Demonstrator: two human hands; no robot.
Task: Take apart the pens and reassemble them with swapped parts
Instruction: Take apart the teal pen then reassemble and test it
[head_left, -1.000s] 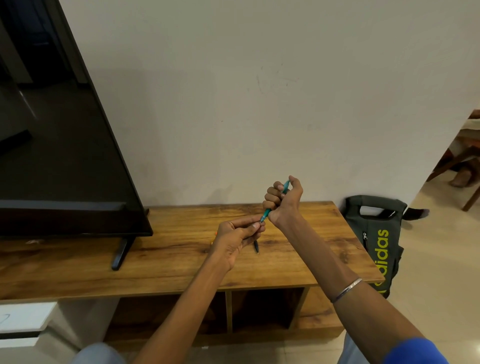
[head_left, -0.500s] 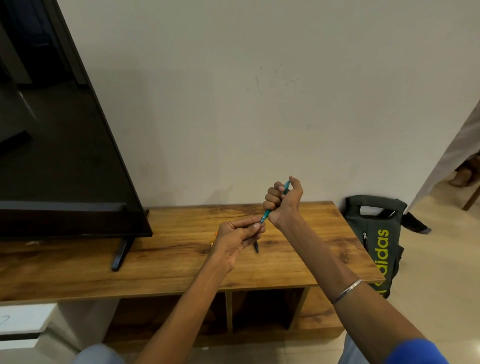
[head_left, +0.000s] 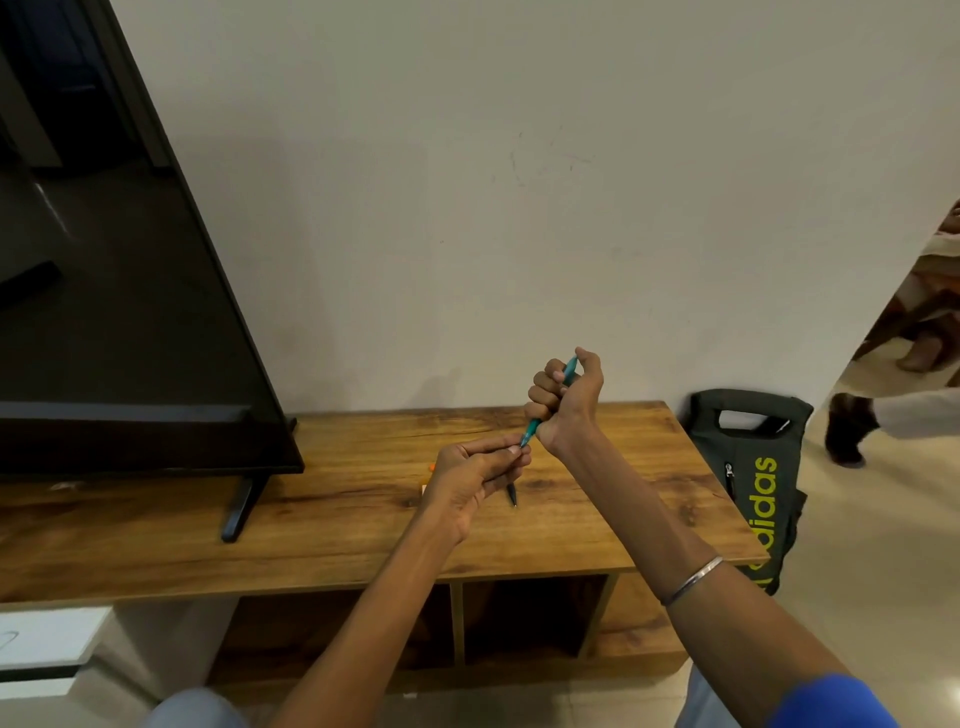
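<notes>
Over the cabinet (head_left: 363, 499), hands fisting, pinching teal pen (head_left: 535, 423)

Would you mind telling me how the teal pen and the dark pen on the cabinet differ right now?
The teal pen is held in the air; the dark pen lies on the wooden cabinet.
The teal pen is gripped in the right hand, its lower tip pinched by the left hand; the dark pen is mostly hidden behind the left hand.
The teal pen is bright; the dark pen is nearly black.
Both are slim.

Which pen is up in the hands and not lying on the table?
The teal pen: the right hand fists its barrel, the left hand pinches its tip. The dark pen lies on the wooden table.
</notes>
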